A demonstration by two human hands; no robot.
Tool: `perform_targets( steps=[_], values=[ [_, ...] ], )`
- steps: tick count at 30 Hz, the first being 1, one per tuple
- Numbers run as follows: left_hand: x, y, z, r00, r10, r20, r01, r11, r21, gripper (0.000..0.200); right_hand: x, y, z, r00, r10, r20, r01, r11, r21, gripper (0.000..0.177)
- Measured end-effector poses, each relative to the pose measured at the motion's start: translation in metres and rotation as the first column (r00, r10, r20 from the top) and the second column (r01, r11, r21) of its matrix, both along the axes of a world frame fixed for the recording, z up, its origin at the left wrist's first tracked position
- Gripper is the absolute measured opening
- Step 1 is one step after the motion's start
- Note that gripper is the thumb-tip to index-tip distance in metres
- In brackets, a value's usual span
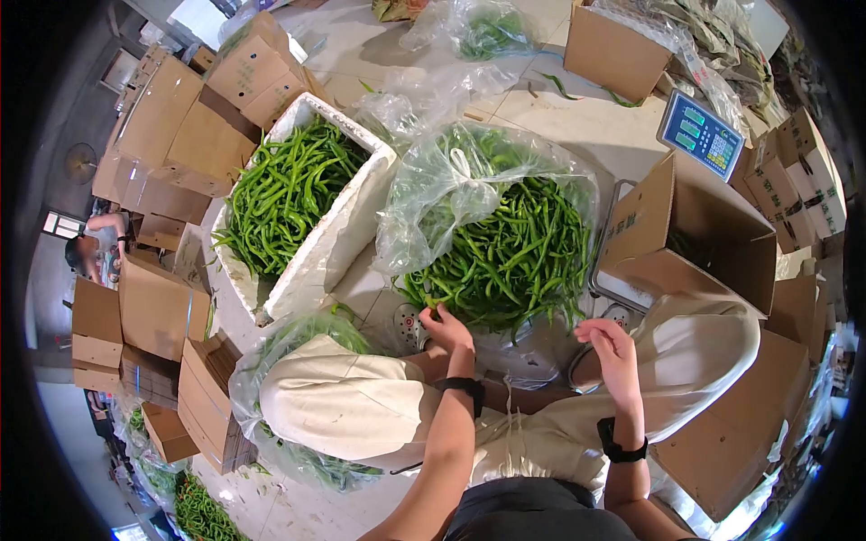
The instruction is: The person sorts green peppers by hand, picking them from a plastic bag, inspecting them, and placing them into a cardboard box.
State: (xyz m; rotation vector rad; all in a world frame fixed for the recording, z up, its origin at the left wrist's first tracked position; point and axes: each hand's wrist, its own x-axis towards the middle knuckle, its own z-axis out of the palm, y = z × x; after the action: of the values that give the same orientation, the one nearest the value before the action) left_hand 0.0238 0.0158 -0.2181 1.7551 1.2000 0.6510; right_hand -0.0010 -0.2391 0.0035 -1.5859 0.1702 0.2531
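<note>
Left hand (449,334) pinched green chili (431,303) near side of plastic bag (410,236); right hand (610,346), released, hovered near bag.

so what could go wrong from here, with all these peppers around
The green peppers heap up to the near edge of the plastic bag, by the left hand, so some might slide out onto the floor.

The right knee is very close to the open carton and could knock it.

Loose peppers lie on the floor beyond the bag and might get stepped on.
</note>
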Motion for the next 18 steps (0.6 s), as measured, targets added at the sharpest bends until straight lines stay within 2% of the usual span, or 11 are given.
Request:
perform_targets(
  steps=[1,4,6,10,11,14,16,18],
  values=[
    [0.001,0.005,0.003,1.000,0.009,-0.013,-0.010,0.994,-0.104,0.020,-0.002,-0.001,0.000,1.000,-0.001,0.001,0.001,1.000,0.005,0.019],
    [0.004,0.000,0.001,0.987,-0.108,0.117,0.112,0.993,-0.031,0.021,-0.003,-0.002,0.003,1.000,0.001,-0.002,-0.001,1.000,-0.004,0.019],
    [0.006,-0.008,0.004,0.957,-0.260,0.127,0.226,0.945,0.235,0.021,-0.003,-0.004,-0.002,1.000,0.000,0.000,0.000,1.000,-0.005,0.019],
    [0.014,-0.001,0.033,0.951,-0.301,0.072,0.286,0.944,0.164,0.022,-0.004,-0.005,-0.001,0.999,-0.033,-0.008,0.033,0.999,0.027,0.019],
    [0.015,0.000,0.048,0.947,-0.317,0.054,0.312,0.946,0.086,0.022,-0.005,-0.006,-0.001,0.999,-0.032,-0.006,0.032,0.999,0.016,0.019],
    [0.017,0.014,0.022,0.936,-0.262,0.236,0.235,0.963,0.133,0.021,-0.005,-0.007,-0.004,1.000,-0.027,0.002,0.027,1.000,-0.002,0.019],
    [0.014,0.031,0.000,0.938,-0.157,0.308,0.154,0.987,0.035,0.020,-0.003,-0.006,-0.007,1.000,-0.017,0.009,0.017,1.000,0.002,0.019],
    [0.015,0.034,0.033,0.938,-0.187,0.291,0.172,0.982,0.079,0.020,0.003,-0.005,-0.005,1.000,-0.022,0.018,0.021,1.000,0.008,0.019]
  ],
)
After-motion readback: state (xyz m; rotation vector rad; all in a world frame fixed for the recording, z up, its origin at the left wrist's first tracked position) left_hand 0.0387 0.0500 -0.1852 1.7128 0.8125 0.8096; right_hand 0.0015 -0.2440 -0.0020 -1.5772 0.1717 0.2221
